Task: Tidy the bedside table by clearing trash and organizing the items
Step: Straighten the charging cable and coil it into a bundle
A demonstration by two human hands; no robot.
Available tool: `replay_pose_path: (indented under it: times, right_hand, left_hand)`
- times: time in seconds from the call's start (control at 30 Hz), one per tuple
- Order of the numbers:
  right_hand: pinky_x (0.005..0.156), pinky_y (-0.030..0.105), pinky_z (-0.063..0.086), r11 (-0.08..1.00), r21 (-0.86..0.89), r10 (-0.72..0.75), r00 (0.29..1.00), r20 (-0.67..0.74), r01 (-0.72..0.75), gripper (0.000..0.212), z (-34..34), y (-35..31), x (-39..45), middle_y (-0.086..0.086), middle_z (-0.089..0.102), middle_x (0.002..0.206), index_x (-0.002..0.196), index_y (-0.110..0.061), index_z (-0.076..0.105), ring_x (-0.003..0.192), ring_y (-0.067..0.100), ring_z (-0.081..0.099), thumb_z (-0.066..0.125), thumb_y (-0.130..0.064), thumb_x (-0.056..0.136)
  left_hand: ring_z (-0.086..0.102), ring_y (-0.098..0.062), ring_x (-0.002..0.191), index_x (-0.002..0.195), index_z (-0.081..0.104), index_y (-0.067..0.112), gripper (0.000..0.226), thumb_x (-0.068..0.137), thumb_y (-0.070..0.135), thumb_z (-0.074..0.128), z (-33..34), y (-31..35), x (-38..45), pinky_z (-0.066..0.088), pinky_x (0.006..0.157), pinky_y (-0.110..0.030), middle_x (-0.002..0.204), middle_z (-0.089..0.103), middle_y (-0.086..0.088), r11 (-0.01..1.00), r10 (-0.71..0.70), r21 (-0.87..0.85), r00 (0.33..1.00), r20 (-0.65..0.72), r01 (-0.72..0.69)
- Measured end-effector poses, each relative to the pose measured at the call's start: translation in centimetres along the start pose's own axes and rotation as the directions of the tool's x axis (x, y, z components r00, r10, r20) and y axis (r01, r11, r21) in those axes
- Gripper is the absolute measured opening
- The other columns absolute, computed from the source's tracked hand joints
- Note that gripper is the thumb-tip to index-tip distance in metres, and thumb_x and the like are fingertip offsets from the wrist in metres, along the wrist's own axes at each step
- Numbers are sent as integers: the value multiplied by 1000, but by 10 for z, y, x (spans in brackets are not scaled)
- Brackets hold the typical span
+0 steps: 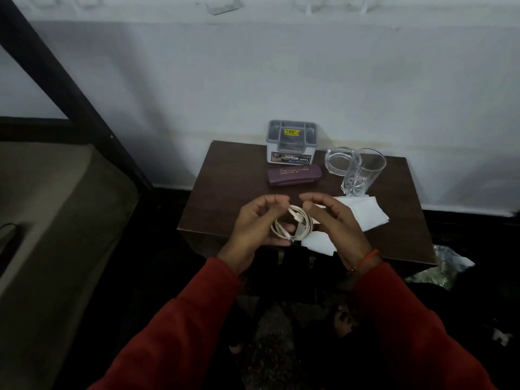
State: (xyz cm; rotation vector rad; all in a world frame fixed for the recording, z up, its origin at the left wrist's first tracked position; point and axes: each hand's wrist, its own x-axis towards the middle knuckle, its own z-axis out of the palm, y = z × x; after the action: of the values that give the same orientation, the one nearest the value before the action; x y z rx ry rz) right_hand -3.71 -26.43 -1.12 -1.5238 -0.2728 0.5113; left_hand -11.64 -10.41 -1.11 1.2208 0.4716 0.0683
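A pale wall rose behind the small dark-brown wooden counter point(225, 175), a bed edge at nine o'clock. Over the counter's near edge both hands worked a coiled white charging cable point(292, 225): the left hand point(257, 223) cradled the loops in curled fingers, and the right hand point(334, 220) curled its grip around the coil's three o'clock side. At twelve o'clock stood a grey plastic organiser box point(291, 142), a maroon spectacle case point(294, 175) before it; clear drinking glass point(363, 171) and glass ashtray point(339, 161) sat at two. White tissues point(363, 213) remained uncleared, so the tidying looked roughly midway.
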Motion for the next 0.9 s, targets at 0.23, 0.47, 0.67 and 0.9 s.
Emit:
replay_pose_path:
  times: [0.23, 0.47, 0.67, 0.9]
  right_hand:
    - [80, 37, 58, 998, 13, 60, 990, 131, -62, 16, 0, 5, -1, 17, 75, 103, 106, -17, 74, 90, 20, 71, 67, -15, 92]
    - [60, 29, 55, 999, 31, 34, 997, 73, -37, 18, -3, 9, 1, 20, 70, 98, 106, -3, 71, 77, 23, 67, 69, -1, 88]
    - [47, 27, 46, 1000, 15, 15, 999, 34, -15, 19, 1, 9, 3, 23, 63, 73, 104, 1, 71, 59, 28, 54, 73, -6, 86]
    - [49, 26, 47, 999, 44, -1, 995, 97, -3, 19, 0, 9, 2, 12, 66, 73, 105, -1, 70, 58, 18, 58, 72, -8, 88]
  left_hand:
    - [78, -30, 91, 99, 78, 26, 8, 94, 22, 73, -4, -1, 2, 65, 74, -50, 101, 79, -13, 999, 50, -13, 999, -9, -50]
    - [77, -25, 91, 110, 76, 21, 17, 96, 13, 70, -4, -2, 1, 65, 71, -41, 100, 79, -13, 999, 7, 49, 996, 85, -11]
    - [77, -22, 79, 103, 78, 21, 12, 91, 22, 77, -7, -3, 1, 64, 60, -39, 92, 77, -6, 990, 21, 140, 1000, -15, -18]
    - [74, -17, 72, 106, 75, 21, 12, 95, 17, 71, -3, -4, 3, 63, 60, -35, 89, 77, -8, 989, 53, 142, 999, -6, -52]
